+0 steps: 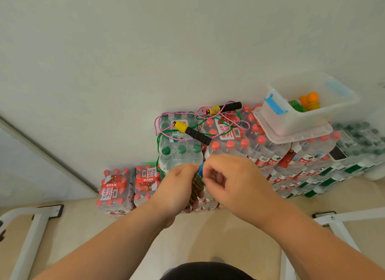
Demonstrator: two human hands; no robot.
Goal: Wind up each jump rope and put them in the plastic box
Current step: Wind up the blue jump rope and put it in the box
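1. Shrink-wrapped packs of water bottles (229, 146) are stacked against a white wall, with red and green caps facing up. Two smaller packs (114, 188) stand on the floor to the left.
2. A clear plastic box (302, 121) with a blue latch sits open on top of the stack at the far right, on what looks like its own lid. Orange and green items (308, 103) lie inside it, and a phone (337, 153) lies on the packs just below.
3. A pink jump rope (192, 132) with yellow-and-black handles sprawls loose over the pack tops, left of the box. It is tangled with a thin green cord (157, 148) that drops down the stack's front toward the hands.
4. White frame legs (35, 234) rest on the floor at either side.
5. The left hand (179, 188) grips the wound rope (195, 188) from below, fingers wrapped round it. The bundle is in front of the stack, well apart from the box.
6. The right hand (229, 179) has its fingers curled against the bundle's right side and probably pinches a turn, though the fingertips are hidden.
7. The bundle's long axis runs away from the person, and its blue handle (201, 168) points toward the stack.
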